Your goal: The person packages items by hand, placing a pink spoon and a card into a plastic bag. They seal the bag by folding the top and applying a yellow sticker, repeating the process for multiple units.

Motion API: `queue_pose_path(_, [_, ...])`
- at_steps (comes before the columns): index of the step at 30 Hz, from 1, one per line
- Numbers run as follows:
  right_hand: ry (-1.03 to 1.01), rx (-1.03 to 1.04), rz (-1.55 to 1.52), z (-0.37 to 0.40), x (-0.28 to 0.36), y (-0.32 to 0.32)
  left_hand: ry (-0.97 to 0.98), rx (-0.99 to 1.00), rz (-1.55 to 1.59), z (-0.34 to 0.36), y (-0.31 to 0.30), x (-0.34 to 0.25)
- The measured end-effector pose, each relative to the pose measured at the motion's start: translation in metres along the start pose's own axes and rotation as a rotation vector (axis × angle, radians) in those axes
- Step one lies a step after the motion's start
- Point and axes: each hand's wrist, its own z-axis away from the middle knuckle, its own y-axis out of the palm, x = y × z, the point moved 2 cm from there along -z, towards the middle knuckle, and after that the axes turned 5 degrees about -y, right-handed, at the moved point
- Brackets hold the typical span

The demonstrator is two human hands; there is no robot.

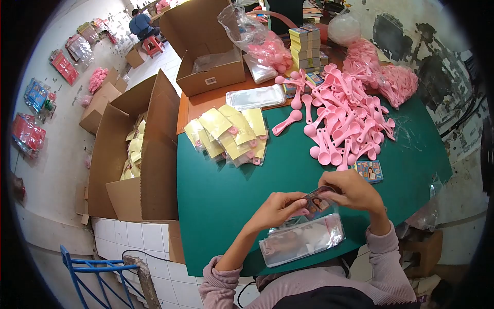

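Observation:
Near the table's front edge, my left hand [282, 208] is closed on a clear plastic bag, its thumb at the lower left of a printed card [318, 204]. A bit of pink plastic [301, 212] shows beside that thumb. My right hand [352, 193] pinches the card's upper end; whether its fingers also hold the bag's film cannot be made out. Just below both hands lies a stack of clear plastic bags [301, 243]. A small pile of printed cards [369, 171] sits beyond my right hand, next to a large heap of pink measuring spoons [342, 121].
Filled packets with yellow backing [226, 131] lie on the green table [221, 201]. Left of it stands an open cardboard box [162, 154] holding more packets. Another carton [211, 77], a stack of card bundles [305, 46] and bagged pink spoons [360, 59] are farther back. A person [140, 24] sits far off.

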Motion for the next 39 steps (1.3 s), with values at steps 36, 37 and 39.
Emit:
queue_pose_path(36, [0.287, -0.246, -0.454, -0.004, -0.053, 0.025, -0.038, 0.025, 0.193, 0.007, -0.039, 0.025])
queue_pose_path(37, [0.234, -0.365, -0.251, -0.008, -0.055, 0.023, 0.009, -0.044, 0.155, 0.004, -0.038, 0.029])
queue_pose_path(39, [0.189, -0.484, -0.045, -0.014, -0.05, 0.024, -0.035, -0.172, 0.171, -0.002, -0.034, 0.035])
